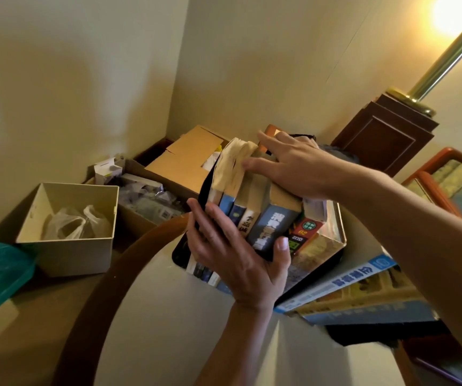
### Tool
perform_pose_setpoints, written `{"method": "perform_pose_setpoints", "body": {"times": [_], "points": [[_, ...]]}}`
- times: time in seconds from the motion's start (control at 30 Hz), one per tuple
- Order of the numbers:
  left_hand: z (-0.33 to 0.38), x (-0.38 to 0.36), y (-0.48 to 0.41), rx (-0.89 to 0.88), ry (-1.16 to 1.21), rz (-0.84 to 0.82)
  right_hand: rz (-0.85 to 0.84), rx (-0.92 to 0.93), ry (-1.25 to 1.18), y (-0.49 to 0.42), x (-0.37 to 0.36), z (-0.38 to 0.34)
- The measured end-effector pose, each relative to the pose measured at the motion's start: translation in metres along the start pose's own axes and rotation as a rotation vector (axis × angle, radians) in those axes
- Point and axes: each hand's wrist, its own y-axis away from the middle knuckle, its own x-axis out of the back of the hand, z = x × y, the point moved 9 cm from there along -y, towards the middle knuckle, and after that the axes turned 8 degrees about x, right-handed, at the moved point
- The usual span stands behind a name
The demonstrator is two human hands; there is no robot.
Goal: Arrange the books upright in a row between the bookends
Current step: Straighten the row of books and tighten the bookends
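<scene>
— How many books?
— Six upright books countable — one flat book plainly seen.
— Hands? Boxes?
— Two: left hand, right hand. One beige box.

1. The row of books stands at the far edge of the bench, with a bookend against its left end.
2. The left hand lies on the spines in front; the right hand rests on top.
3. A flat book lies right of the row.
4. Off the bench's left edge sits an open box holding a bag; a cardboard box lies behind the row.
</scene>
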Motion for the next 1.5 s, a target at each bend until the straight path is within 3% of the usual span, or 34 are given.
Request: {"method": "perform_pose_setpoints", "body": {"times": [0.53, 0.73, 0.87, 0.97, 1.1, 1.2, 1.3, 1.4, 1.5], "points": [[-0.004, -0.007, 0.001, -0.028, -0.045, -0.054, -0.056, 0.059, 0.061, -0.011, -0.001, -0.031], [-0.001, 0.003, -0.003, -0.118, -0.028, -0.168, 0.114, 0.065, -0.065, 0.007, 0.007, -0.031], [0.022, 0.023, -0.02, -0.294, 0.032, -0.227, 0.162, 0.1, -0.234, 0.056, 0.002, -0.032], [0.056, 0.034, -0.035, -0.37, 0.043, -0.299, 0.377, 0.076, -0.313, 0.119, 0.008, -0.019], [0.13, 0.033, -0.037, -0.568, 0.08, -0.518, 0.774, -0.156, -0.352, 0.218, -0.011, 0.021], [0.18, 0.0, -0.019, -0.799, -0.111, -0.824, 0.972, -0.38, -0.499, 0.277, -0.054, 0.043], [0.181, -0.054, 0.003, -0.877, -0.468, -1.148, 1.025, -0.601, -0.658, 0.302, -0.101, 0.049], [0.157, -0.087, 0.002, -0.839, -0.759, -1.275, 1.033, -0.741, -0.862, 0.301, -0.137, 0.053], [0.135, -0.097, -0.001, -0.725, -0.821, -1.359, 1.042, -0.768, -1.004, 0.287, -0.154, 0.06]]}}
